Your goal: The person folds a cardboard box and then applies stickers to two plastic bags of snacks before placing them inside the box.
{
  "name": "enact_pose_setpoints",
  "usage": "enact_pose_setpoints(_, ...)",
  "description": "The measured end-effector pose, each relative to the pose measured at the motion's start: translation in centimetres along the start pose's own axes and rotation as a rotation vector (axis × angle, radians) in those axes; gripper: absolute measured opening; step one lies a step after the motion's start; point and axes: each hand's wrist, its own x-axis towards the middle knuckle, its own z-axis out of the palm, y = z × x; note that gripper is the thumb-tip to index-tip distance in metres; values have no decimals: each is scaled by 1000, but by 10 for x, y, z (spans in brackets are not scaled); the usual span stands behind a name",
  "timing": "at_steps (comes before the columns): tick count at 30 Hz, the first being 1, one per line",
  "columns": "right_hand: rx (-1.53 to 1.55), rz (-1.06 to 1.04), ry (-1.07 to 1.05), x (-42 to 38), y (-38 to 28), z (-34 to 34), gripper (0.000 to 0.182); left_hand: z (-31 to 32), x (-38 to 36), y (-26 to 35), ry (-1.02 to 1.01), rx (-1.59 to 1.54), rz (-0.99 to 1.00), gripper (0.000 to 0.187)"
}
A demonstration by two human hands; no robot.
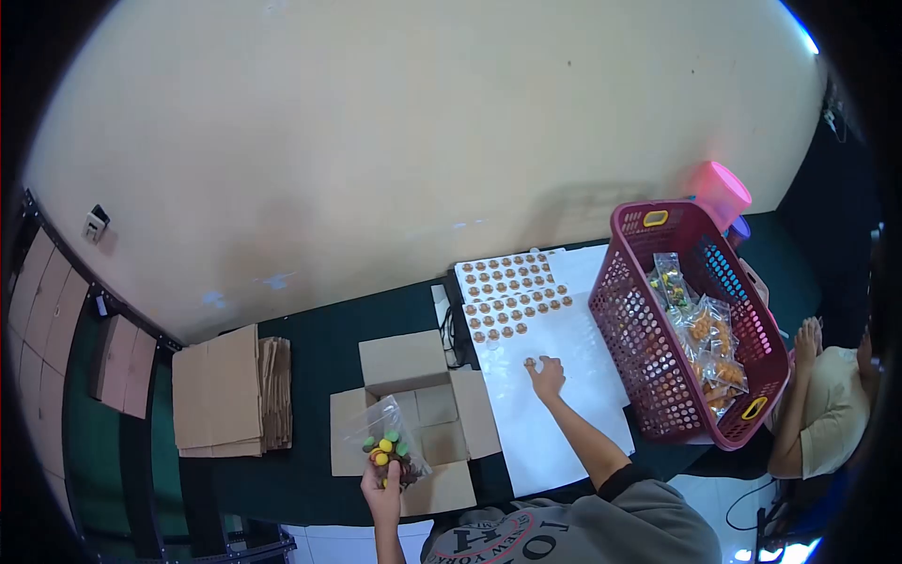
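Note:
My left hand (381, 493) holds a clear plastic bag (387, 442) of green, yellow and brown pieces above the near left side of an open cardboard box (437, 407). Over the white sheet (531, 432), my right hand (548, 378) has its fingertips closed at a small round sticker (530, 363). Rows of round brown stickers (507, 289) cover the upper part of the sheets. The box's inside shows bare cardboard where it is visible.
A maroon basket (648, 367) with bagged snacks (709, 329) stands right of the sheets. Flattened cardboard (218, 395) is stacked at left. Behind the basket are a pink container (722, 195) and a purple one. Another person's arm (799, 395) is at the far right.

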Motion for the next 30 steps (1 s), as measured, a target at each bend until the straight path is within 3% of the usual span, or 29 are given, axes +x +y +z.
enact_pose_setpoints(8,35,-37,8,-2,5,27,15,-22,7,-5,-6,41,61,24)
enact_pose_setpoints(10,187,96,32,2,1,30,15,-20,7,1,-38,-12,-12,25)
enact_pose_setpoints(12,143,167,-30,9,-5,27,17,-19,10,5,-49,-7,-4,25)
enact_pose_setpoints(16,94,225,-272,17,-10,15,20,-16,12,11,-177,7,30,25)
enact_pose_setpoints(20,67,193,-174,8,-13,13,20,-16,18,6,-310,-34,36,31)
enact_pose_setpoints(22,145,130,-46,1,-14,19,17,-13,18,9,-299,-2,88,34)
enact_pose_setpoints(25,278,-3,60,-16,-12,22,16,-18,15,10,-357,-63,-24,33)
enact_pose_setpoints(26,274,1,60,-19,-12,20,16,-21,16,9,-385,-106,-71,31)
enact_pose_setpoints(28,651,122,-115,-30,-18,3,13,-27,18,2,-400,-114,-102,30)
enact_pose_setpoints(30,624,177,-111,-44,-40,-31,13,-31,18,3,-420,-122,-126,28)
